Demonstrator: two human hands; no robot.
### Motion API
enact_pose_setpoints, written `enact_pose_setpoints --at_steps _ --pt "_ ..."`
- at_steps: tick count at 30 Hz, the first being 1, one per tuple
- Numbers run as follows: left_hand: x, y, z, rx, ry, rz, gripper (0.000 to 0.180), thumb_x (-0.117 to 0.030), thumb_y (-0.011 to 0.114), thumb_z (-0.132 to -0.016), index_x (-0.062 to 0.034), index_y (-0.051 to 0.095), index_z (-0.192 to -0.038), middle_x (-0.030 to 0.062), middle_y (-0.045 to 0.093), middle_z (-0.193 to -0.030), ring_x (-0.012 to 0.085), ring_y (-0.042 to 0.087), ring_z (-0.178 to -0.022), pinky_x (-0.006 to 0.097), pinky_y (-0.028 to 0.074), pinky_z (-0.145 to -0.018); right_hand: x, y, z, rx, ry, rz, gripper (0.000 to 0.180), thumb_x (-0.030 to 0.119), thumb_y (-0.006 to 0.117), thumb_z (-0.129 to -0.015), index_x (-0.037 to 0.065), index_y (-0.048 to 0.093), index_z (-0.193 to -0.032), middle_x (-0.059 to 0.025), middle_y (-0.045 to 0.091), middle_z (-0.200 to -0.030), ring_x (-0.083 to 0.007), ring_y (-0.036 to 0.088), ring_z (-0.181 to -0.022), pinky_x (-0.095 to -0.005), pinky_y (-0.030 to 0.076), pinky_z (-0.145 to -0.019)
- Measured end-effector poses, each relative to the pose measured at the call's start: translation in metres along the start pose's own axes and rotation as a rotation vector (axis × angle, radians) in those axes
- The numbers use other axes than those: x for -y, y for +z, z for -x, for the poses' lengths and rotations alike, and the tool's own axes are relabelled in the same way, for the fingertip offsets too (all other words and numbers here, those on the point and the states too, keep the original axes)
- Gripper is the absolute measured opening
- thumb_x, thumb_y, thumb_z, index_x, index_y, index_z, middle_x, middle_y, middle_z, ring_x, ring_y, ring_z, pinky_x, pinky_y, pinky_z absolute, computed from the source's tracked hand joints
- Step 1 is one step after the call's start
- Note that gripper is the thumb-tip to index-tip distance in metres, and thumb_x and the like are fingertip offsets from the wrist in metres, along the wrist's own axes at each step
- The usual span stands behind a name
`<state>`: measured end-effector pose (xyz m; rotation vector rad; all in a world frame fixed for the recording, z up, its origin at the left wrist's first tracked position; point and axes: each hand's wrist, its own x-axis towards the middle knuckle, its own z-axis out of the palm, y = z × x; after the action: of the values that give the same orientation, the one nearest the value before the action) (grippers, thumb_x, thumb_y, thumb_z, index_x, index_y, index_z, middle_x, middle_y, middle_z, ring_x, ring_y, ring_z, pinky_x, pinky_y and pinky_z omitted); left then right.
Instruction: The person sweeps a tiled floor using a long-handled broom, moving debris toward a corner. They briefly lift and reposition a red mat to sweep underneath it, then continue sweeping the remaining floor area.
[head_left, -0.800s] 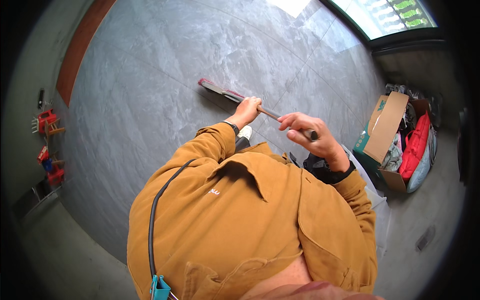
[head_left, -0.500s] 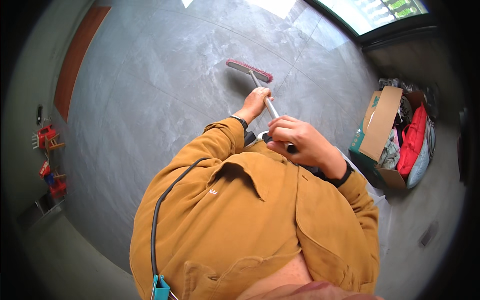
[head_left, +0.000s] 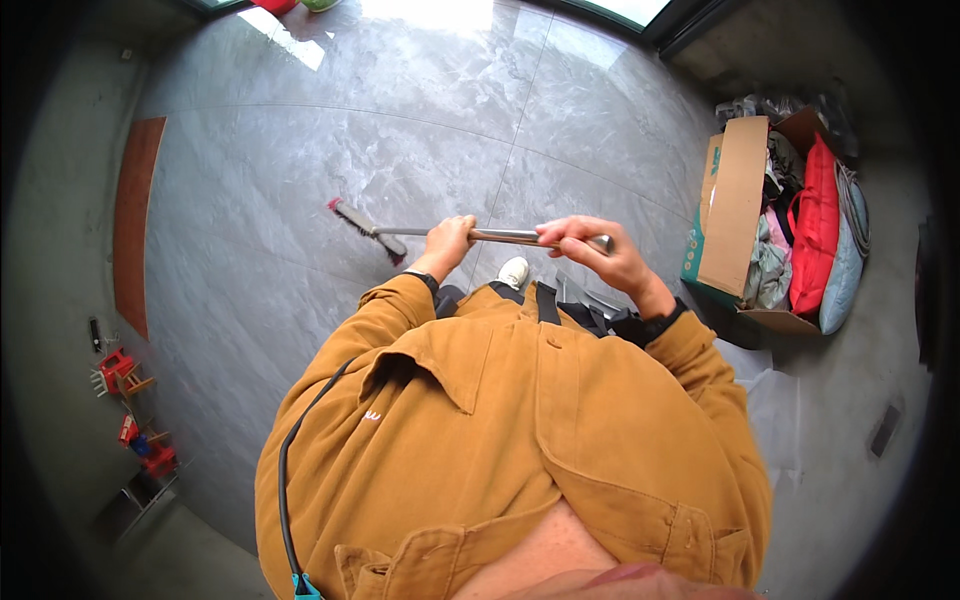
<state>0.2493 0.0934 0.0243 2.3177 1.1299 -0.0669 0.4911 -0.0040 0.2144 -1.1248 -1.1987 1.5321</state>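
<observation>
Both hands hold a long-handled push broom [head_left: 505,237] with a shiny metal pole, which lies almost level across the view. Its narrow head [head_left: 367,230], with dark bristles and a red tip, is at the left over the grey floor; whether it touches the floor I cannot tell. My left hand [head_left: 447,246] is wrapped round the pole on the side nearer the head. At the other end, my right hand [head_left: 605,258] grips near the pole's tip, with the index finger lying along it.
At the right stands an open cardboard box [head_left: 733,220] packed with clothes and a red padded item [head_left: 815,225]. A reddish-brown board [head_left: 139,225] lies along the left wall, with small red stools [head_left: 118,370] nearer me. A white shoe [head_left: 513,271] shows below the pole.
The broom head has swung left and nearer to me, turning the pole from pointing ahead to lying crosswise. My left hand has moved left and down with it; my view has shifted too.
</observation>
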Motion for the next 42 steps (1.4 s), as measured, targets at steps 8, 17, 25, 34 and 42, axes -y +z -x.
enact_pose_setpoints --at_steps 8,17,25,34,42 --pt "-0.154 0.014 -0.117 0.009 0.435 0.228 0.012 -0.016 0.060 -0.075 -0.0108 0.052 -0.082 0.0068 0.057 -0.083 0.0282 0.057 -0.087 0.040 0.048 -0.070 0.072 -0.036 0.074 -0.302 -0.253 0.515 0.016 0.005 0.064 -0.077 0.001 0.051 -0.068 -0.0133 0.064 -0.085 -0.0312 0.061 -0.090 -0.0366 0.047 -0.075" --pt "-0.163 0.051 -0.251 0.184 0.439 0.436 0.019 -0.025 0.065 -0.076 -0.0096 0.056 -0.083 0.0086 0.060 -0.089 0.0299 0.056 -0.090 0.041 0.046 -0.073 0.042 -0.066 -0.047 -0.344 -0.124 0.694 0.020 0.007 0.067 -0.075 0.003 0.049 -0.069 -0.0091 0.059 -0.077 -0.0256 0.053 -0.074 -0.0322 0.044 -0.067" --pt "-0.038 -0.017 -0.200 0.008 0.229 0.290 0.032 -0.041 0.061 -0.080 -0.0097 0.054 -0.081 0.0080 0.058 -0.084 0.0289 0.057 -0.087 0.040 0.046 -0.068 0.052 -0.088 -0.107 -0.071 -0.125 0.306 0.020 0.009 0.066 -0.079 0.003 0.049 -0.069 -0.0069 0.061 -0.082 -0.0222 0.057 -0.086 -0.0322 0.045 -0.074" --pt "0.039 -0.100 -0.186 0.144 0.085 0.045 0.019 -0.027 0.064 -0.077 -0.0111 0.053 -0.079 0.0098 0.059 -0.080 0.0315 0.058 -0.082 0.045 0.046 -0.064 0.052 -0.105 -0.169 -0.152 -0.020 -0.199 0.018 0.010 0.053 -0.090 0.000 0.059 -0.077 -0.0127 0.063 -0.089 -0.0253 0.058 -0.100 -0.0319 0.051 -0.076" --pt "-0.061 -0.126 -0.320 -0.097 0.454 0.450 0.023 -0.024 0.069 -0.070 -0.0070 0.055 -0.078 0.0129 0.058 -0.076 0.0338 0.057 -0.079 0.043 0.045 -0.067 0.153 -0.130 -0.190 -0.145 -0.390 0.584 0.023 0.011 0.071 -0.073 0.003 0.050 -0.065 -0.0085 0.061 -0.072 -0.0255 0.062 -0.074 -0.0316 0.047 -0.066"
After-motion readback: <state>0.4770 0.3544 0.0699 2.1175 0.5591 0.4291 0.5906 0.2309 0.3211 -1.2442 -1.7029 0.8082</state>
